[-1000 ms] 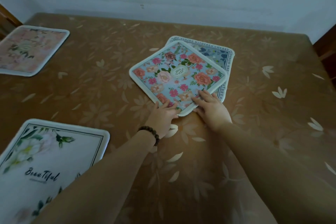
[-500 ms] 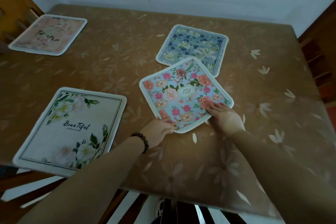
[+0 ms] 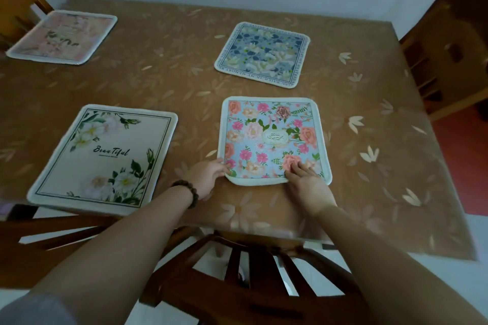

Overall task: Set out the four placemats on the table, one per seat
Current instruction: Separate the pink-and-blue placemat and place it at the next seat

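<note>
Nearly complete: three placemats lie set; left hand [image 3: 208, 175] and right hand [image 3: 307, 182] press flat, ungripping, on the pale-blue rose-printed square placemat [image 3: 272, 140] near the brown table's [image 3: 163, 82] near edge.

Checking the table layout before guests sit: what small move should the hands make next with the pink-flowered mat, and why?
Probably let go. The pink-flowered blue placemat already lies flat and square to the near edge, above a chair back. The left hand only touches its corner and the right hand rests on its edge. All four mats look placed.

I see wooden chair [image 3: 253, 266] at near edge, another chair [image 3: 18, 0] far left, bead bracelet [image 3: 187, 190].
</note>
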### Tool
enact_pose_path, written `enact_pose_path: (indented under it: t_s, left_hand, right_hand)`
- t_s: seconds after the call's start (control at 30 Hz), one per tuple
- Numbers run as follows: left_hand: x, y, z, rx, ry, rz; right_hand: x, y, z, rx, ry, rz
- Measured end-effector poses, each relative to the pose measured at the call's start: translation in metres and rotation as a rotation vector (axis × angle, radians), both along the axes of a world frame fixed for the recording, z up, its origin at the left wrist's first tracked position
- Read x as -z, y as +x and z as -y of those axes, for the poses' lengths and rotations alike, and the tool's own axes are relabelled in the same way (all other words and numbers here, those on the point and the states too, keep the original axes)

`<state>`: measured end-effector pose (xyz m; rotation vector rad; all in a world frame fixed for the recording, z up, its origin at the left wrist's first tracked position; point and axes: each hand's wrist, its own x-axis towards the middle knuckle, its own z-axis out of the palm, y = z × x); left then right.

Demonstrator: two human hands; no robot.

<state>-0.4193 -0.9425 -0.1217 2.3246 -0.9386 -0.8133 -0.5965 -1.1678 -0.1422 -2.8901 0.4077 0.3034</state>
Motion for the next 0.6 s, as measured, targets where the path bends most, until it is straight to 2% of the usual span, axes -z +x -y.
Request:
enact_pose_path:
  t_s: [0.47,0.6]
  left_hand:
    - [-0.009,-0.062,-0.036,0.004,0.150,0.050]
    - [-0.008,-0.072,-0.027,-0.101,0.265,0.009]
  right_hand:
    - [-0.005,-0.058,-0.044,0.066,0.090,-0.040]
    - [-0.007,-0.060,-0.033,0.228,0.114,0.003]
